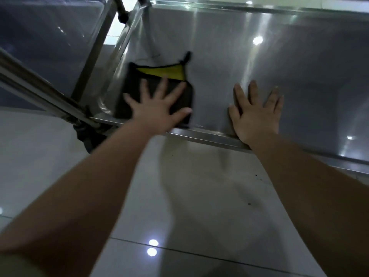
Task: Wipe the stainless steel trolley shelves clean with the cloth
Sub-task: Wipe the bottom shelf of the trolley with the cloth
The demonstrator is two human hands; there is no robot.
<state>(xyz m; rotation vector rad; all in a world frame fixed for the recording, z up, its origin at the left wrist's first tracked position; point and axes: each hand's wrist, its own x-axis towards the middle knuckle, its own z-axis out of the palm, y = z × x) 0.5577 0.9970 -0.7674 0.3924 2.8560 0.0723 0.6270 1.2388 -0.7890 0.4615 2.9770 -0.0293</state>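
Observation:
A folded dark cloth (139,92) with a yellow inner face lies on the stainless steel trolley shelf (259,56), close to the shelf's near left corner. My left hand (157,108) presses flat on the cloth with the fingers spread. Further right, my right hand (255,114) rests flat on the bare steel by the shelf's near rim, fingers straight, apart from the cloth.
The trolley's steel handle tube (40,86) runs diagonally at the left, with an upright post (95,56) behind it. A higher shelf (50,27) shows at the top left. A dark caster (87,138) sits under the corner. Glossy white floor tiles (189,196) lie below.

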